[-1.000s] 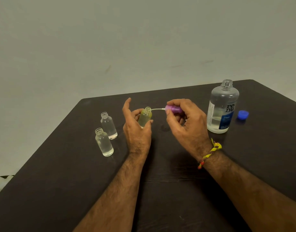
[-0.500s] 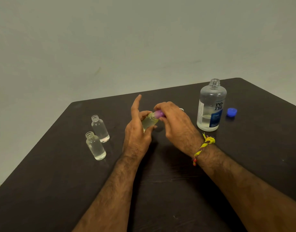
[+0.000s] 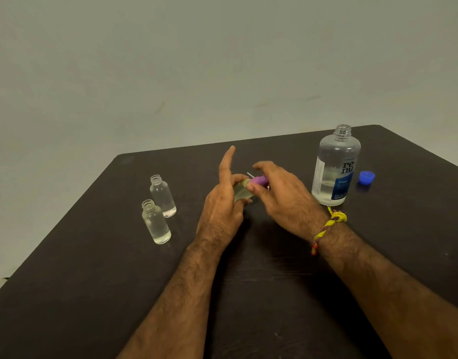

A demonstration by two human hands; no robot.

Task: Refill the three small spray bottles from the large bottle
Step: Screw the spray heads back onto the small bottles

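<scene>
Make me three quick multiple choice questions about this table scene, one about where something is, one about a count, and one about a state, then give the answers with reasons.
1. Where does the small blue plastic cap lie?
A. Right of the large clear labelled bottle
B. Between the two hands
C. On the large bottle

2. How many small clear bottles stand uncapped on the dark table?
A. One
B. Two
C. Three

3. What is on the yellowish small bottle in the left hand?
A. Nothing
B. The blue cap
C. A purple spray top, gripped by the right hand

Answers: 1 A, cap lies beside its base. 2 B, the rear small bottle and front small bottle have open necks. 3 C, purple top meets its neck.
</scene>
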